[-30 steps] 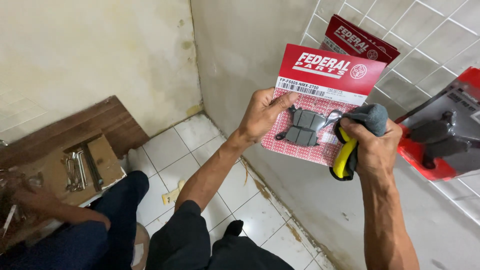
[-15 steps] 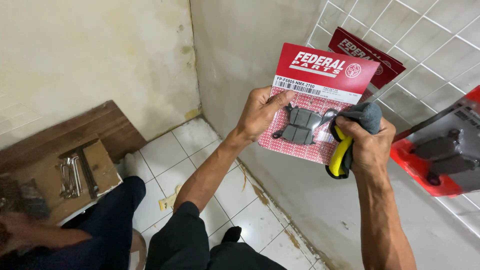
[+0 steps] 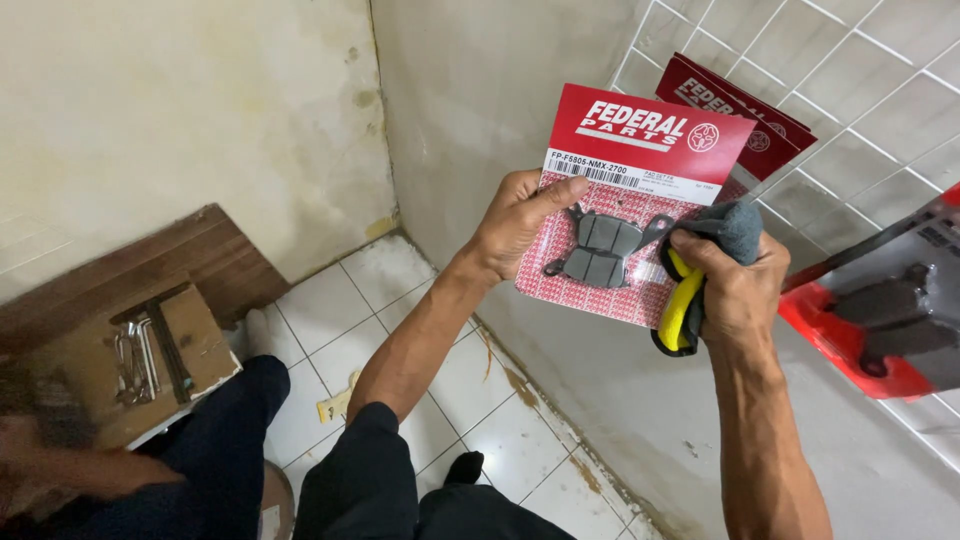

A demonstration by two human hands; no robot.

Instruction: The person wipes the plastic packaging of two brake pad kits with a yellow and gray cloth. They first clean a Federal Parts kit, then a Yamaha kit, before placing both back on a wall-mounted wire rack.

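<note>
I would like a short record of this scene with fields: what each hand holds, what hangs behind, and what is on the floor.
left hand: grips the left edge of a red blister pack with two grey brake pads
right hand: holds a grey cloth and a yellow-handled tool
behind: second red pack on a white wire grid
floor: white tiles, cardboard box with metal tools

open air left of the left hand (image 3: 515, 228), wire grid (image 3: 850, 90) and hanging packs (image 3: 880, 320) blocking right
</note>
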